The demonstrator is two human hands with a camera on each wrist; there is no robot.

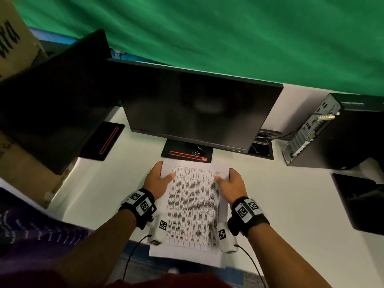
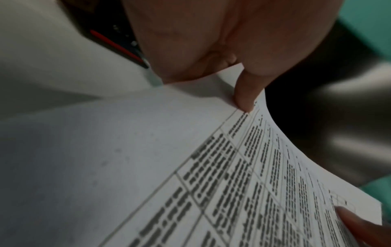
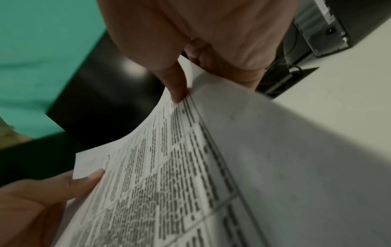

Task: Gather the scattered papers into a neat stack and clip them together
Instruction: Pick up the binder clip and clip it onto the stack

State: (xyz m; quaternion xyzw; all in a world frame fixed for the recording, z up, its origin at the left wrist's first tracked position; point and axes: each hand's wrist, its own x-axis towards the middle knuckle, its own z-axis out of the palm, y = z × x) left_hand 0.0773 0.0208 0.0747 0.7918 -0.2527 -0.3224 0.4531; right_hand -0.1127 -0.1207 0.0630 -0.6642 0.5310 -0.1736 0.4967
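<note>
A stack of white papers [image 1: 193, 204] printed with a dense table lies lengthwise in front of me on the white desk [image 1: 291, 204], its near end reaching past the desk's front edge. My left hand [image 1: 159, 179] pinches the far left corner, thumb on top, fingers underneath. My right hand [image 1: 230, 181] pinches the far right corner the same way. In the left wrist view the left hand [image 2: 241, 100] presses its thumb on the papers [image 2: 232, 183], whose far edge curves upward. The right wrist view shows the right hand [image 3: 177, 90] gripping the papers [image 3: 169, 183]. Metal binder clips [image 1: 197, 150] lie on the monitor's base.
A dark monitor [image 1: 197, 109] stands right behind the papers, a second one [image 1: 58, 100] to the left. A desktop computer case [image 1: 324, 132] sits at the right, with a cable opening [image 1: 261, 147] beside it. A cardboard box [image 1: 12, 38] is at the far left.
</note>
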